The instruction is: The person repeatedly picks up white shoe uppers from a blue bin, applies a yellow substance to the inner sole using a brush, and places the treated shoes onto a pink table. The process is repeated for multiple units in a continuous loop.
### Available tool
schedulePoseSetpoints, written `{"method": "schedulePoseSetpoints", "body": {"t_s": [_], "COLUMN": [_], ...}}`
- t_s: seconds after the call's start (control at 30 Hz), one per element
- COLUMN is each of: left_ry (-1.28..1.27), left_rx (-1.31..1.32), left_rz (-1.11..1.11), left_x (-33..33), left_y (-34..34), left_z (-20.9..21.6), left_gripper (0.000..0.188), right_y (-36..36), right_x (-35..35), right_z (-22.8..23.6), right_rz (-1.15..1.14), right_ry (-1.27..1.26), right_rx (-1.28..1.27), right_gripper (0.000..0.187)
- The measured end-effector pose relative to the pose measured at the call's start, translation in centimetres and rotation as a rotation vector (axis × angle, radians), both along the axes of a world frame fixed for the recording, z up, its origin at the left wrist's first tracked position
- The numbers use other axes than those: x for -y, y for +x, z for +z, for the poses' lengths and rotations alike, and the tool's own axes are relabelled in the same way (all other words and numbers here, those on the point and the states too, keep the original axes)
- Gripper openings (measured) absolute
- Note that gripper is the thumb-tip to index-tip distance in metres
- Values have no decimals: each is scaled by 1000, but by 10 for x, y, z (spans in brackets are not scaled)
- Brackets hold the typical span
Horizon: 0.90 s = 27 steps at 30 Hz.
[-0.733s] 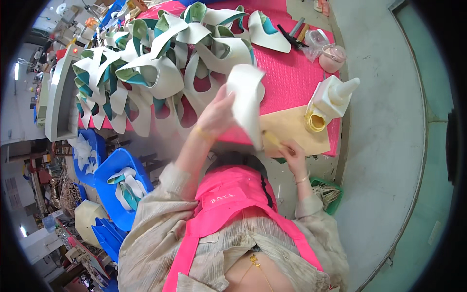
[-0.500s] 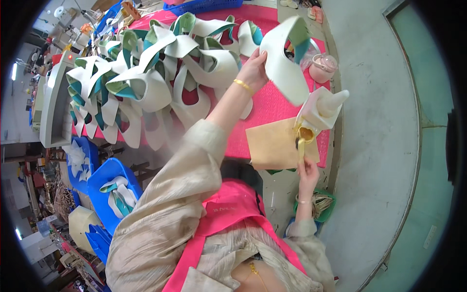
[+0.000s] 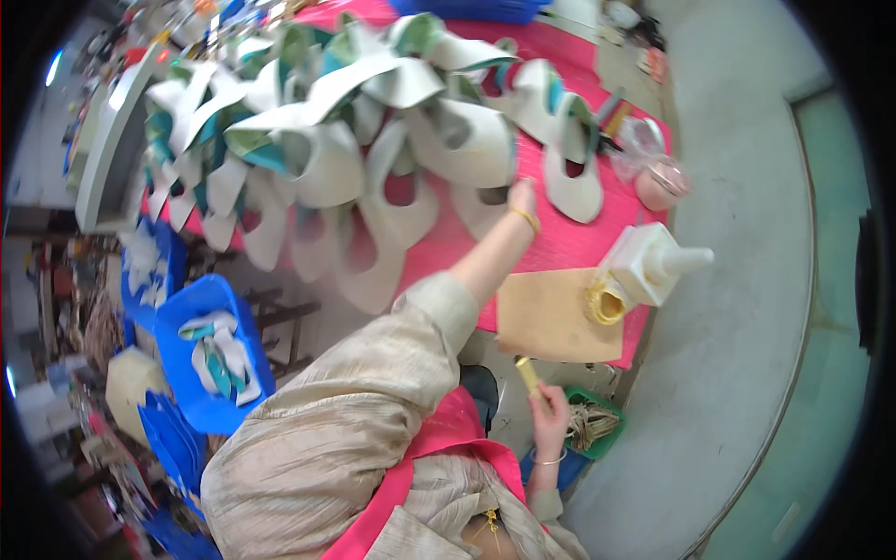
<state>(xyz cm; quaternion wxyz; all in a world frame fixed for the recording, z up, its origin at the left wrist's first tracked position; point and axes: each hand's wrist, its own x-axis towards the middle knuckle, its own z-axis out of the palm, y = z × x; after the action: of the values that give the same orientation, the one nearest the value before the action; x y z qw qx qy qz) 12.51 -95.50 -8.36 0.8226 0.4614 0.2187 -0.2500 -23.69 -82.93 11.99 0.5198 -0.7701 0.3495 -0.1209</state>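
Observation:
My left hand point(image 3: 523, 196) reaches over the pink table point(image 3: 467, 247), beside a heap of white shoe uppers point(image 3: 327, 168) with green and teal linings. Its fingers are blurred and partly hidden, so whether they hold anything does not show. To its right a single shoe upper point(image 3: 573, 191) lies flat, apart from the heap. My right hand point(image 3: 549, 411) is closed round the yellow handle of a small brush point(image 3: 526, 373), dark tip up, off the table's near edge. A white plastic bottle point(image 3: 639, 266) with a nozzle and a yellow-crusted opening rests on a tan sheet point(image 3: 551, 322).
A pink round container point(image 3: 661, 185) and a clear plastic bag point(image 3: 637, 149) stand at the right edge, near the wall point(image 3: 728, 233). At the left is a blue bin point(image 3: 187, 373) holding uppers. A green basket point(image 3: 616, 425) sits below my right hand.
The upper that my left hand held up now lies on the table, and that hand has come down beside the heap. My right hand moved the brush away from the bottle's opening, down and left.

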Motion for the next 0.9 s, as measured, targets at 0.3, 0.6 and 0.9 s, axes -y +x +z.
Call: {"method": "schedulePoseSetpoints", "body": {"t_s": [0.3,0.6,0.9], "left_ry": [107,1030,1886], "left_rx": [-38,-281,-79], "left_rz": [-372,642,941], "left_x": [-466,-912,-1048], "left_y": [-63,-70,32], "left_z": [162,-54,-72], "left_gripper": [24,28,47], "right_y": [125,241,276], "right_x": [-38,-263,-396], "right_z": [6,-19,-35], "right_rz": [173,827,1032], "right_ry": [109,141,28], "right_rx": [-9,-249,-405], "right_gripper": [24,22,22]}}
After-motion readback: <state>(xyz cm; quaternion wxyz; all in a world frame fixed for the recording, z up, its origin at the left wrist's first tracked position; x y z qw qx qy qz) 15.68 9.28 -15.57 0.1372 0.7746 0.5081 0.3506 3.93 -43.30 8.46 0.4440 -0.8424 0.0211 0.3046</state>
